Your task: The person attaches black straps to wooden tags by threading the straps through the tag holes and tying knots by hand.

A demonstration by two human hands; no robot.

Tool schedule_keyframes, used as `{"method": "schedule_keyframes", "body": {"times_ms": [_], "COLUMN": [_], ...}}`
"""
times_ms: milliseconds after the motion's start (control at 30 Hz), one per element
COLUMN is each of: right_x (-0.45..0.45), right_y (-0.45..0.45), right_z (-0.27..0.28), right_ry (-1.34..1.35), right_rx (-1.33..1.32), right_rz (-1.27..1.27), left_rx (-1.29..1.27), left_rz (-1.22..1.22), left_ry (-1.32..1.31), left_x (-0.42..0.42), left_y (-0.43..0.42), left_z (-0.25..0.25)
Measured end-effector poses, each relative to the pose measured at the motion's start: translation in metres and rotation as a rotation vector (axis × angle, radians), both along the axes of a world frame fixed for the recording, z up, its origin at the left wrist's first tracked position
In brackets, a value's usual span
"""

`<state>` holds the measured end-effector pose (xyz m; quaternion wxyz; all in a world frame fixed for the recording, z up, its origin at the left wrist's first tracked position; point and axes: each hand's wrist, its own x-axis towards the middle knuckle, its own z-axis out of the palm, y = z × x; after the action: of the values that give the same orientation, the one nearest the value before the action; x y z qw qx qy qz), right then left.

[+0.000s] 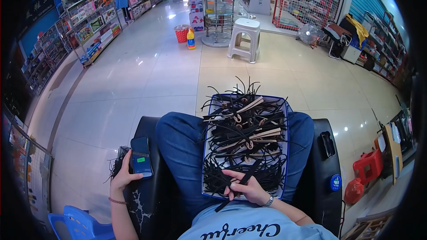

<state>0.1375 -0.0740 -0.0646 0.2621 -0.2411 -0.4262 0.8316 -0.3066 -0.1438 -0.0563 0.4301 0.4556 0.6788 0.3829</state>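
My left hand is closed around the lower left side of a dark smartphone at the left armrest, thumb across its lower edge. Beside those fingers is a bunch of thin black cords; whether the hand also holds it I cannot tell. My right hand pinches a flat black strap over the near end of a blue-rimmed white tray. The tray rests across my lap, filled with bundles of black cords, several with beige strips and small tan rings among them.
I sit in a worn black armchair. A black open case and a round blue tin rest on its right armrest. A blue plastic chair stands lower left, a red stool right. Ahead are a white stool and glass stand.
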Motion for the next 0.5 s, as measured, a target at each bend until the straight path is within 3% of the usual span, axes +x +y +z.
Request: {"method": "schedule_keyframes", "body": {"times_ms": [500], "right_x": [0.0003], "right_y": [0.0025], "right_z": [0.0021], "right_ry": [-0.023], "right_rx": [-0.017], "right_rz": [-0.012], "left_rx": [0.013], "left_rz": [-0.006], "left_ry": [0.027], "left_x": [-0.0021], "left_y": [0.0007], "left_z": [-0.0027]}}
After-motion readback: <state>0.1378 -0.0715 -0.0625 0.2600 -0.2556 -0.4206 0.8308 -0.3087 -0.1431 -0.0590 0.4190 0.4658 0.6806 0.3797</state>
